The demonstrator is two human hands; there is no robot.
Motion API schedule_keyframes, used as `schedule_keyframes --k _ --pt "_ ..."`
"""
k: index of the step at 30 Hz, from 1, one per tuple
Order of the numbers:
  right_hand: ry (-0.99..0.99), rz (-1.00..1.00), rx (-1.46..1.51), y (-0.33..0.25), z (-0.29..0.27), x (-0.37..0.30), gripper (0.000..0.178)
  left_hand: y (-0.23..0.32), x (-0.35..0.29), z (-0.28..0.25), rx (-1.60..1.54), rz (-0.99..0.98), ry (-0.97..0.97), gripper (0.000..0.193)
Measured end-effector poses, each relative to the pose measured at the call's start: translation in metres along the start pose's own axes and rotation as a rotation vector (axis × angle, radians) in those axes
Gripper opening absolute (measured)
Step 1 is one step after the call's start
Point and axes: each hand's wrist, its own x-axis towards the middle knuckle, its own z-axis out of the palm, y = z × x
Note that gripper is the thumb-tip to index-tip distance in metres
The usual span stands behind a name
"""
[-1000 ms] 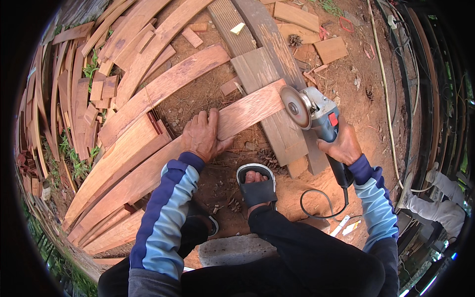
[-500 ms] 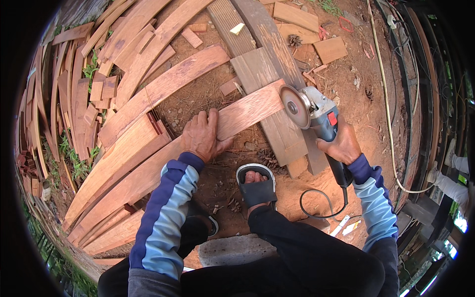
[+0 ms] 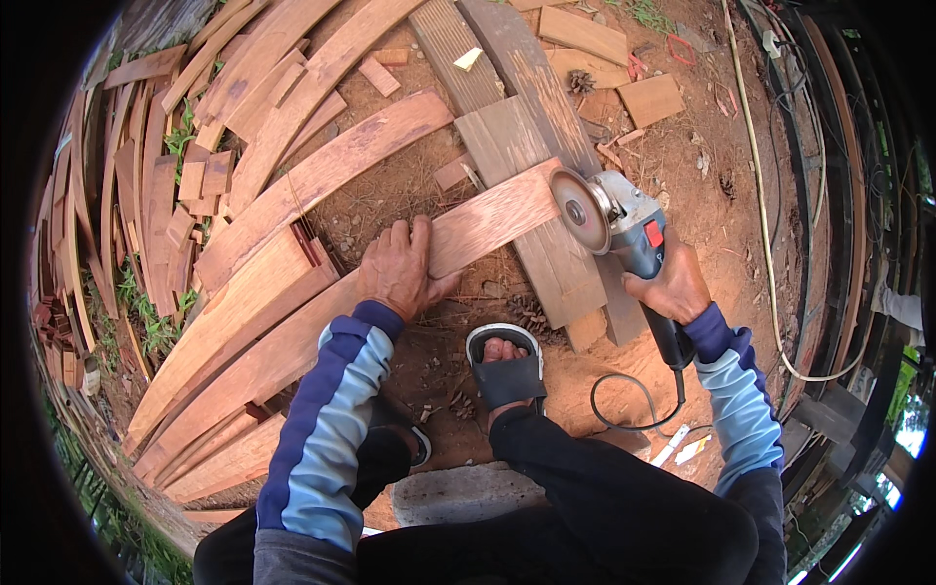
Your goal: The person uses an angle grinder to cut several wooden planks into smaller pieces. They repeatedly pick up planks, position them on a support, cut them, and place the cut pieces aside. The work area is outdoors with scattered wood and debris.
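Note:
My left hand grips a long reddish wooden plank, its fingers over the far edge and its thumb along the near side. The plank runs from the lower left up to the middle, its far end resting across grey-brown boards on the ground. My right hand is wrapped round the body of an angle grinder with a red switch. Its round disc stands at the plank's far end, touching or very close to it; whether it spins I cannot tell. A black power cord trails from the handle.
Curved planks and offcuts are heaped on the left. Wood blocks and a pine cone lie at the far right. My sandalled foot is close below the plank, before a concrete block. A pale hose runs down the right.
My hands, the plank and the grinder look almost unmoved. At the right edge, another person's light-clothed legs have shifted mostly out of view.

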Motion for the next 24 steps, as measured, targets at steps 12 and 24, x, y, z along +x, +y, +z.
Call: schedule_keyframes --k 12,24 --pt "0.009 -0.005 0.036 -0.0051 -0.0011 0.0005 0.064 0.0009 0.0003 -0.0025 -0.031 -0.004 -0.014 0.072" --pt "0.051 -0.072 0.022 -0.0039 0.0019 0.0008 0.055 0.0011 -0.0002 -0.0041 -0.025 -0.028 -0.05 0.073"
